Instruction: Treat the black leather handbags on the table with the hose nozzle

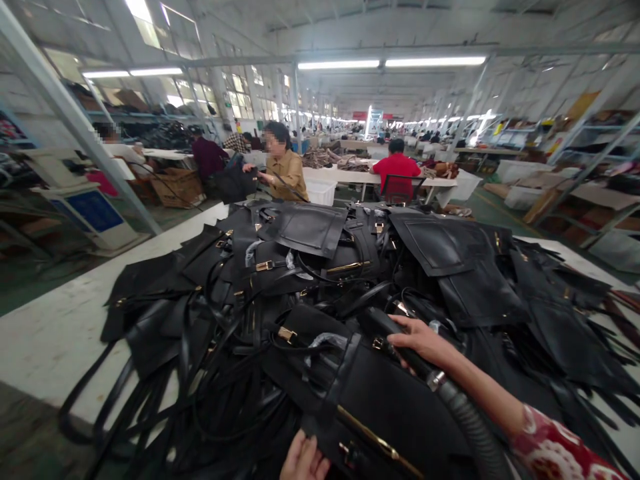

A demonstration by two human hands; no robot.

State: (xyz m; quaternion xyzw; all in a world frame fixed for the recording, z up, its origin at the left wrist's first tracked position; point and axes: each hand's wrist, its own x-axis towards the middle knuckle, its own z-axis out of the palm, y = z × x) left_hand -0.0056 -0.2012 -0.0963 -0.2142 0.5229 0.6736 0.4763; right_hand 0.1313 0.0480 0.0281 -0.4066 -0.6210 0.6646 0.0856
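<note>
A black leather bag piece (395, 400) with a gold zipper lies before me, near the table's front edge. My left hand (303, 459), partly cut off by the bottom edge of the view, has its fingers closed on the leather's near edge. Above the same piece, my right hand (417, 341) is wrapped around a black hose nozzle (387, 325). From its metal collar a grey corrugated hose (473, 420) runs down to the lower right. A gold buckle (287, 335) and a clear plastic-wrapped strap lie just left of the nozzle.
Many black bag pieces (300, 230) with straps and gold fittings are heaped across the white table (45, 327). Loose straps (115, 393) hang over its front left. Beyond it, a person in a tan jacket (287, 170) handles black material. Another in red (397, 167) sits farther back.
</note>
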